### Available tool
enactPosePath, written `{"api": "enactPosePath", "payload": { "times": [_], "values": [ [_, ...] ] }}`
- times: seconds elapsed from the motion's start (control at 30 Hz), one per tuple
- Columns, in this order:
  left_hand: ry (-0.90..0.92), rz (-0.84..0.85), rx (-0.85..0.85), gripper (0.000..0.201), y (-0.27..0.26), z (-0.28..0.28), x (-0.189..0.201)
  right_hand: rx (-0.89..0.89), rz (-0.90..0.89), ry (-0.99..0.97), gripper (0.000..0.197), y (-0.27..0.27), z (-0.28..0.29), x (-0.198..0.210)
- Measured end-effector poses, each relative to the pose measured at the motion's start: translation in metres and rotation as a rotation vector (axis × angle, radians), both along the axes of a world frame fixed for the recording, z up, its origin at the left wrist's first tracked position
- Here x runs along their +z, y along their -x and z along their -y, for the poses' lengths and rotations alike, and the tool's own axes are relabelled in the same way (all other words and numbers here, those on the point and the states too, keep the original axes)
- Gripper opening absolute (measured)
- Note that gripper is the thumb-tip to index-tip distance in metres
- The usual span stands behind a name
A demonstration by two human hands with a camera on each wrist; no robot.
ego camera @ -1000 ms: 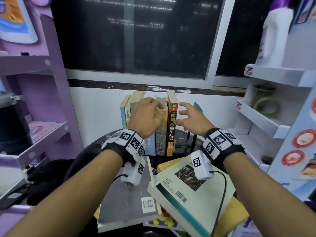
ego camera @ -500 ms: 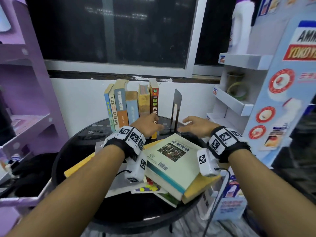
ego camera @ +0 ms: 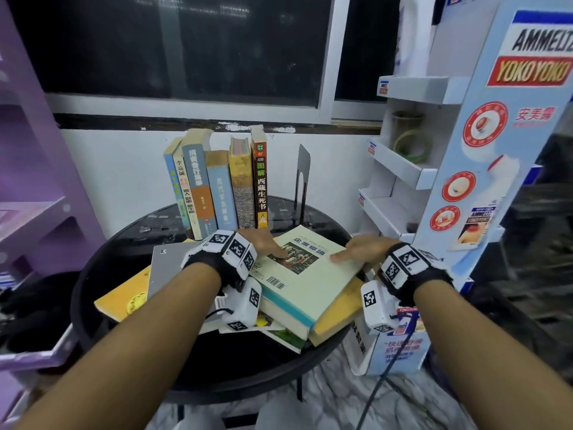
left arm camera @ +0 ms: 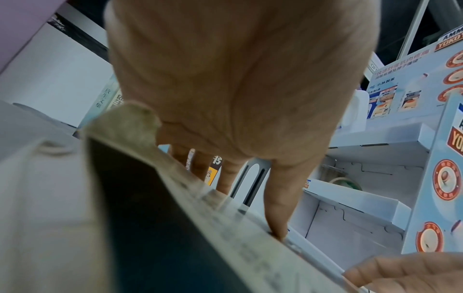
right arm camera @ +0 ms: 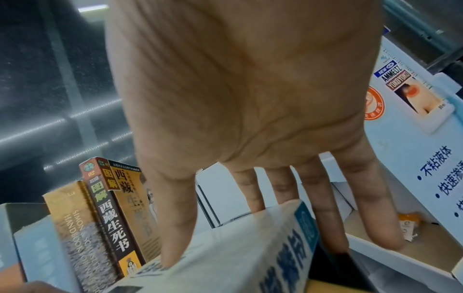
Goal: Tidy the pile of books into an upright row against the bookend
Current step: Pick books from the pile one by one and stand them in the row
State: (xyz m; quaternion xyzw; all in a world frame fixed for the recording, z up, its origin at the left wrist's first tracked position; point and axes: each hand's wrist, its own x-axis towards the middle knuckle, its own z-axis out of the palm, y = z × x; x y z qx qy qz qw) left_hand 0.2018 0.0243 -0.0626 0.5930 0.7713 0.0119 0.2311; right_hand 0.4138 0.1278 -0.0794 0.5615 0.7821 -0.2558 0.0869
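Observation:
Several books stand upright in a row [ego camera: 223, 187] at the back of the round black table [ego camera: 81, 308]. The grey metal bookend [ego camera: 302, 178] stands a little to their right, with a gap between. A thick pale green book [ego camera: 307, 283] lies on top of the messy pile. My left hand [ego camera: 270, 245] holds its far left corner, thumb [left arm camera: 276, 222] pressed on the cover and fingers past the far edge. My right hand [ego camera: 352, 255] holds its right edge, thumb [right arm camera: 175, 234] on the cover [right arm camera: 233, 251] and fingers [right arm camera: 375, 208] down the side.
Under the green book lie a grey book [ego camera: 167, 271], a yellow one [ego camera: 124, 301] and others. A purple shelf unit [ego camera: 46, 212] stands at the left. A white and blue cardboard display stand [ego camera: 465, 187] is close on the right, and a dark window sits behind.
Both hands have left the upright row and come down onto the pale green book on the pile. The view has pulled back from the table.

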Motion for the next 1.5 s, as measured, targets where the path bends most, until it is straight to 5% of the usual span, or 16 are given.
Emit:
{"api": "enactPosePath", "payload": {
  "times": [0.2,0.57,0.83,1.2,1.5],
  "values": [
    [0.042,-0.032,-0.005,0.059,0.004,0.000,0.002,-0.024,-0.006,0.022,0.124,0.000,-0.028,-0.018],
    [-0.038,0.065,0.049,0.058,0.004,-0.001,0.009,-0.167,-0.169,0.066,0.130,0.000,-0.046,-0.026],
    [-0.161,0.283,0.127,0.049,0.015,0.005,0.020,-0.174,-0.294,-0.104,0.072,0.011,-0.014,0.039],
    [-0.588,0.563,0.264,0.044,0.022,0.009,0.048,-0.235,-0.710,-0.438,0.062,0.027,-0.001,0.095],
    [-0.756,0.799,0.280,0.034,0.026,0.006,0.029,-0.150,-0.975,-0.610,0.058,0.033,0.022,0.091]
  ]
}}
